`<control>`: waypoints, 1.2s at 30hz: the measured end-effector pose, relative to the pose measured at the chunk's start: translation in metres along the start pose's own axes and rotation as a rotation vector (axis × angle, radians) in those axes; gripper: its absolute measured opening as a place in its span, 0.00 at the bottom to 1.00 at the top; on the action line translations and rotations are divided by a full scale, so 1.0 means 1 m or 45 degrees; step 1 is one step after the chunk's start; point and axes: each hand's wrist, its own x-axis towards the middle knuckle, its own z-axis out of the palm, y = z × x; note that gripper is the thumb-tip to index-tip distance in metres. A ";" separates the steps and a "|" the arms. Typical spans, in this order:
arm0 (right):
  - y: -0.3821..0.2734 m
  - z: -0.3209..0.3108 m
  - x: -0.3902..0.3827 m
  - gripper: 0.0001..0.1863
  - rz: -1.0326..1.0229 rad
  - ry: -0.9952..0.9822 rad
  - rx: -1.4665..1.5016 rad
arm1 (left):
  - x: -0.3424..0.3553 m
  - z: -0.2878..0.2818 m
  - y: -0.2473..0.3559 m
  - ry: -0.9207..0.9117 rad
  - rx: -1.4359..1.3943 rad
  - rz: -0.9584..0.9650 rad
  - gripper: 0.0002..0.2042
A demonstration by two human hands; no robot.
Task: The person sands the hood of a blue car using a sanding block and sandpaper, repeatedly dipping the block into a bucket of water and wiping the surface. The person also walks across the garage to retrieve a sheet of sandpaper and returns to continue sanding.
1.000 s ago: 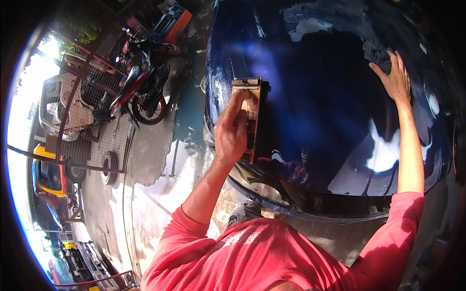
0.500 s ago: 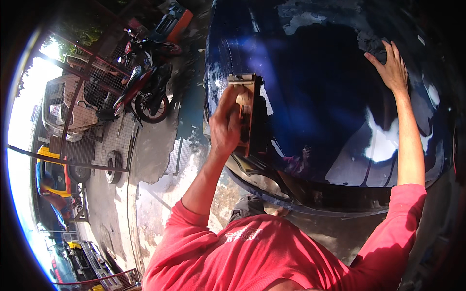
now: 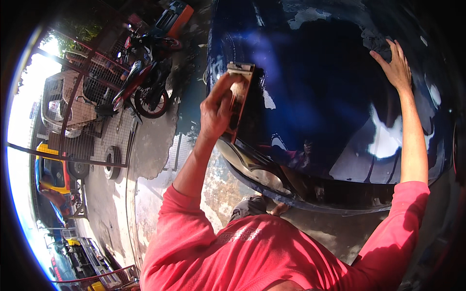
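My left hand (image 3: 217, 109) is closed around a long hand sanding block (image 3: 241, 87) with a metal clamp at its far end. The block rests on the left edge of a dark blue car hood (image 3: 310, 102), just above the headlight (image 3: 262, 177). My right hand (image 3: 397, 70) lies on the right side of the hood with its fingers stretched out, holding nothing. The paint looks wet or glossy, with bright reflections and dull patches. The underside of the block is hidden against the panel.
The front bumper (image 3: 320, 206) curves close in front of me. To the left, a motorcycle (image 3: 145, 87) stands on the concrete floor. A wire mesh fence (image 3: 92, 92), a loose tire (image 3: 112, 162) and several parked vehicles are farther left. An orange and grey box (image 3: 173, 20) sits at the far left.
My left hand and the sanding block have shifted slightly left and away from me along the hood edge. My right hand stays spread on the hood in almost the same place.
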 end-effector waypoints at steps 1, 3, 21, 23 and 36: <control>-0.001 0.000 0.000 0.58 0.025 -0.021 -0.008 | -0.035 -0.004 0.015 -0.021 -0.046 0.101 0.25; -0.002 0.000 0.001 0.58 0.064 -0.038 -0.027 | -0.057 -0.013 0.024 -0.170 0.019 0.141 0.27; -0.005 0.000 0.001 0.55 0.059 -0.026 -0.018 | -0.043 -0.041 0.005 -0.038 0.166 0.082 0.23; -0.003 0.001 0.003 0.55 0.044 0.000 -0.014 | 0.023 -0.038 -0.009 -0.010 0.289 0.166 0.20; -0.002 0.004 0.003 0.54 0.087 -0.017 -0.048 | -0.052 -0.038 0.023 -0.074 0.267 -0.038 0.27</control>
